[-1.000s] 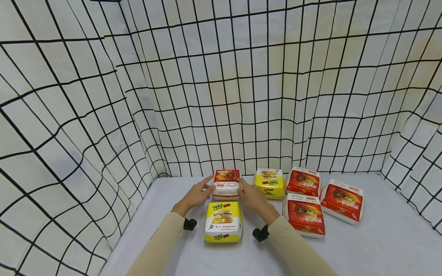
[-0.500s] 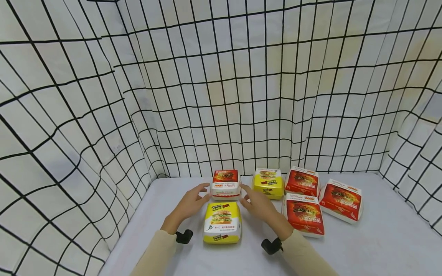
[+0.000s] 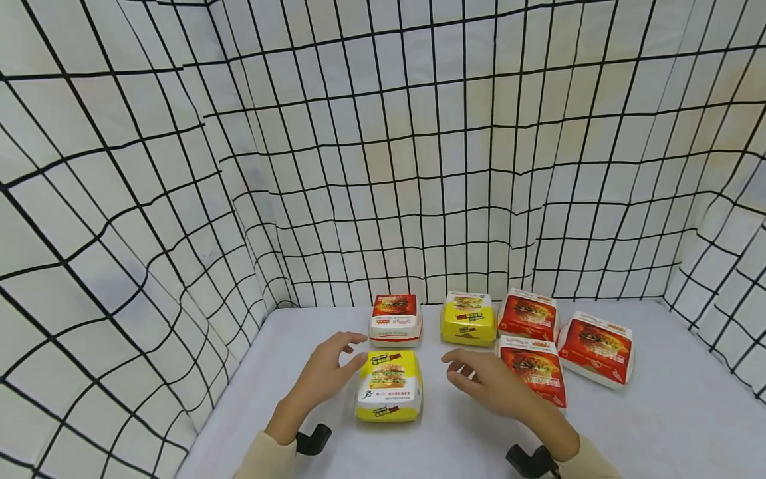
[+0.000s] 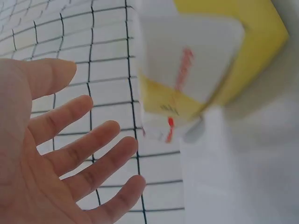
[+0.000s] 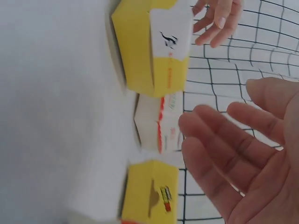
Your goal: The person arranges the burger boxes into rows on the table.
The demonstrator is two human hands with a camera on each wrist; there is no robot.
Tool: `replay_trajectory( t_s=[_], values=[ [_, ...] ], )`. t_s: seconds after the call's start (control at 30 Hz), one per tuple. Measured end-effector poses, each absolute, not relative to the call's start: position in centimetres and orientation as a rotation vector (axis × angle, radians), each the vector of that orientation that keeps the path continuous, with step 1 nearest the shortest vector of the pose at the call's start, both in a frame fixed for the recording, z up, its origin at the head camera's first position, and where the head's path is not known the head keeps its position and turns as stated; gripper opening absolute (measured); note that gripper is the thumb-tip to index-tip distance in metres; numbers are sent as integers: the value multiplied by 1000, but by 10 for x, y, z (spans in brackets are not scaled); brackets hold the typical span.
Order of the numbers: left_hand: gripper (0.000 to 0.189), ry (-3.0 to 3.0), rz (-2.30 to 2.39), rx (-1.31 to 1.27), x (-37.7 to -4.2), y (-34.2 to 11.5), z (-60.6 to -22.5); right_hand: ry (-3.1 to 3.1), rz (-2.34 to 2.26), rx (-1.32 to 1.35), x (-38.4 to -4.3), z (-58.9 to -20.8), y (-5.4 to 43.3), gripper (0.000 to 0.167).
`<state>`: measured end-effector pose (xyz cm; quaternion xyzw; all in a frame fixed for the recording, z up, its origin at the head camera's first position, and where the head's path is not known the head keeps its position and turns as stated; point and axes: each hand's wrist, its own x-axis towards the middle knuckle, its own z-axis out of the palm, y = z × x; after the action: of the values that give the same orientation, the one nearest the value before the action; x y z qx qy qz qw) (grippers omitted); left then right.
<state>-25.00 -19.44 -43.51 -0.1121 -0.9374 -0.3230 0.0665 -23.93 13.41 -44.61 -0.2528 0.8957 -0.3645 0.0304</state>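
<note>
In the head view, my left hand (image 3: pixel 323 372) hovers at the left side of a yellow and white burger box (image 3: pixel 389 387), its fingers loosely bent. Whether the thumb touches that box I cannot tell. Behind it sits a red and white burger box (image 3: pixel 395 320). My right hand (image 3: pixel 487 382) holds nothing, apart from the front yellow box, and partly covers a red burger box (image 3: pixel 537 372). Fingers spread, the left hand (image 4: pixel 79 158) also shows in its wrist view beside the blurred yellow box (image 4: pixel 257 51). The right wrist view shows a relaxed right hand (image 5: pixel 233 158).
Another yellow burger box (image 3: pixel 469 319) stands behind the right hand. Two more red boxes, one at the back (image 3: pixel 528 316) and one farther right (image 3: pixel 596 349), lie close together. A black grid net (image 3: pixel 383 166) over white cloth walls the white table (image 3: pixel 670 412).
Both hands have left the sides of the back red and white box and drawn back towards me. The right hand has also swung right. The boxes appear to stay in place.
</note>
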Motion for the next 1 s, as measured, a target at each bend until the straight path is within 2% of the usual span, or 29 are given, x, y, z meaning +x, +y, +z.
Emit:
replay_trajectory(
  t_s=[0.3, 0.5, 0.7, 1.0],
  values=[
    [23, -2600, -1152, -502, -230, -149, -421, 2912, -1244, -704, -234, -434, 185, 22],
    [18, -2478, -1298, -597, -224, -111, -415, 3003, -1237, -559, -237, -425, 219, 28],
    [17, -2448, -1384, -708, -222, -69, -417, 3078, -1133, -521, -241, -418, 241, 31],
    [19, -2474, -1540, -780, -226, -19, -433, 3134, -1018, -446, -249, -430, 258, 34]
  ],
)
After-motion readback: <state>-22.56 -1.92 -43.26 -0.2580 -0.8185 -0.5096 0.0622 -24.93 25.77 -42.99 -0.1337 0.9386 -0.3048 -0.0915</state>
